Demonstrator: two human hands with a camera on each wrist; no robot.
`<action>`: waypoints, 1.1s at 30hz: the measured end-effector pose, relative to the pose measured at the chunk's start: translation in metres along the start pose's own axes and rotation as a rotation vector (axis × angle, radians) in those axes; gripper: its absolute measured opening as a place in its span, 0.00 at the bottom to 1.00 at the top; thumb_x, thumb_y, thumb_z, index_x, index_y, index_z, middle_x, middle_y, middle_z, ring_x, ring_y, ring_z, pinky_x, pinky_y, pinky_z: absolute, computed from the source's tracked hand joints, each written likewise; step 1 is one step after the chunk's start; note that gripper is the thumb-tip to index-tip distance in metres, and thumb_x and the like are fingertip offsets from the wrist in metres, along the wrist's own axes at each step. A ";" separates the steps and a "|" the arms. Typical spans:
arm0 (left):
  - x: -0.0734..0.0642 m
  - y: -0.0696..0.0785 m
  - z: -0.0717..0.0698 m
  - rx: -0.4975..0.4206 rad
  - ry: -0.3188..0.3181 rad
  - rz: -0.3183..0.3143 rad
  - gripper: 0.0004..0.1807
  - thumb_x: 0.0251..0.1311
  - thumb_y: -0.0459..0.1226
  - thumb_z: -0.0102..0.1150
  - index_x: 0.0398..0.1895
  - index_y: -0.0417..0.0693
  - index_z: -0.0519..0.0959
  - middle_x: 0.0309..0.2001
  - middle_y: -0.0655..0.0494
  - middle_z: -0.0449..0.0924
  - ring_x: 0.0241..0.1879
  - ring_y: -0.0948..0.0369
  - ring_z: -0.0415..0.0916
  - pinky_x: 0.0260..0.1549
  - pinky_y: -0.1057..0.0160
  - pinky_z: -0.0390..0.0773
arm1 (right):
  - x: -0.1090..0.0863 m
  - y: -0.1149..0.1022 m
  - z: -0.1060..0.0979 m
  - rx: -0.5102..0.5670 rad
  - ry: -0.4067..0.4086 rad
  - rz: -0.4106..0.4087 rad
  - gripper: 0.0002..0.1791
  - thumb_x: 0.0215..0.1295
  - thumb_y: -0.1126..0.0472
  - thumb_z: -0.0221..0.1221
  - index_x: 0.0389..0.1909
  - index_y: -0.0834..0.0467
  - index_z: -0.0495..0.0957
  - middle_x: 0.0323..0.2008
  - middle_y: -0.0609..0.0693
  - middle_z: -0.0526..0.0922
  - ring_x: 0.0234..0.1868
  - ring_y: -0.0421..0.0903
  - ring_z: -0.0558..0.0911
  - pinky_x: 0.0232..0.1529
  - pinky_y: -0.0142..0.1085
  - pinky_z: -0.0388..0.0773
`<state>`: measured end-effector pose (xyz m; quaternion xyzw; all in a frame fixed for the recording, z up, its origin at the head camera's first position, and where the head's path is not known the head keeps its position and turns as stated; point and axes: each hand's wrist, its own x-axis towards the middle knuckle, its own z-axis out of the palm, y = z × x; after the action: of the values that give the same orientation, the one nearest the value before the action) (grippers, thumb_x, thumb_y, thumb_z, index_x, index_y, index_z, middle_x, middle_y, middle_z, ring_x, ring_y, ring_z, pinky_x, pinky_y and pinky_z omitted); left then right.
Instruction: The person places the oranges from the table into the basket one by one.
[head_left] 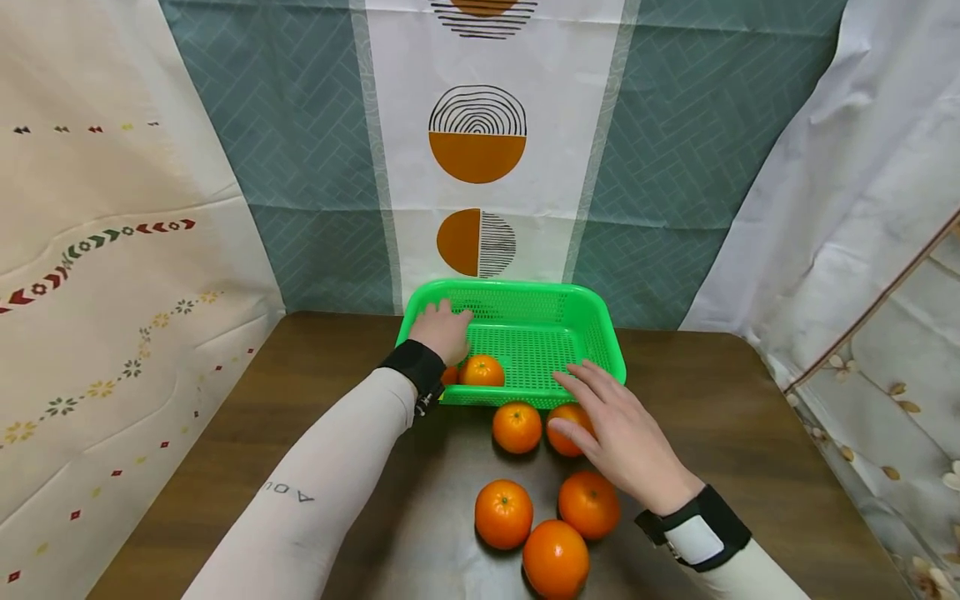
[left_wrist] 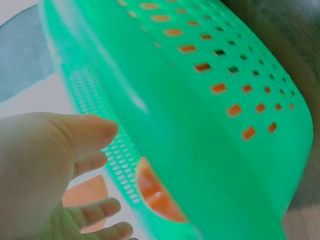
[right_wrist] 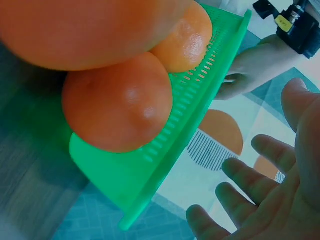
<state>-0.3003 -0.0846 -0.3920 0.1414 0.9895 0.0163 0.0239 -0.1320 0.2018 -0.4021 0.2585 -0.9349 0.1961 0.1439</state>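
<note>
A green perforated plastic basket (head_left: 592, 333) stands at the table's back edge. In its front left corner lie an orange (head_left: 482, 372) and a second orange partly hidden by my left wrist. My left hand (head_left: 442, 330) is over the basket's left side, fingers spread and holding nothing; the left wrist view shows an orange (left_wrist: 157, 195) beyond the rim. My right hand (head_left: 626, 433) hovers with extended fingers above an orange (head_left: 566, 432) at the basket's front, partly covering it. Beside that one sits another orange (head_left: 517, 427). The right hand's palm holds nothing in the right wrist view.
Nearer on the brown wooden table (head_left: 315, 375) lie more oranges: one to the left (head_left: 504, 514), one to the right (head_left: 589, 505) and one in front (head_left: 556, 560). A patterned cloth (head_left: 480, 242) hangs right behind the basket. Light curtains flank both sides.
</note>
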 end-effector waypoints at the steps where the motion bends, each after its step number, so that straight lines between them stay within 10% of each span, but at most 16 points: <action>1: -0.004 0.001 -0.003 0.005 0.014 0.015 0.31 0.81 0.43 0.62 0.83 0.51 0.72 0.76 0.31 0.67 0.72 0.33 0.68 0.72 0.38 0.70 | -0.002 0.001 -0.001 -0.005 0.003 0.000 0.37 0.77 0.45 0.70 0.81 0.54 0.73 0.78 0.58 0.72 0.83 0.61 0.64 0.78 0.65 0.65; 15: -0.053 0.008 -0.023 -0.062 0.216 0.135 0.33 0.84 0.54 0.57 0.84 0.51 0.71 0.80 0.33 0.66 0.81 0.32 0.58 0.79 0.34 0.60 | -0.027 0.008 -0.003 -0.026 -0.014 0.065 0.37 0.75 0.45 0.72 0.78 0.55 0.76 0.75 0.57 0.75 0.77 0.61 0.71 0.75 0.63 0.70; 33: -0.113 0.017 -0.005 -0.157 0.465 0.304 0.32 0.79 0.51 0.66 0.79 0.47 0.76 0.75 0.31 0.71 0.78 0.30 0.63 0.78 0.32 0.61 | -0.031 0.007 0.010 -0.095 -0.094 0.105 0.35 0.74 0.42 0.72 0.76 0.51 0.79 0.70 0.56 0.81 0.68 0.58 0.80 0.58 0.60 0.85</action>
<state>-0.1872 -0.0999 -0.3818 0.2785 0.9316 0.1281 -0.1952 -0.1120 0.2159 -0.4246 0.2111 -0.9611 0.1463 0.1014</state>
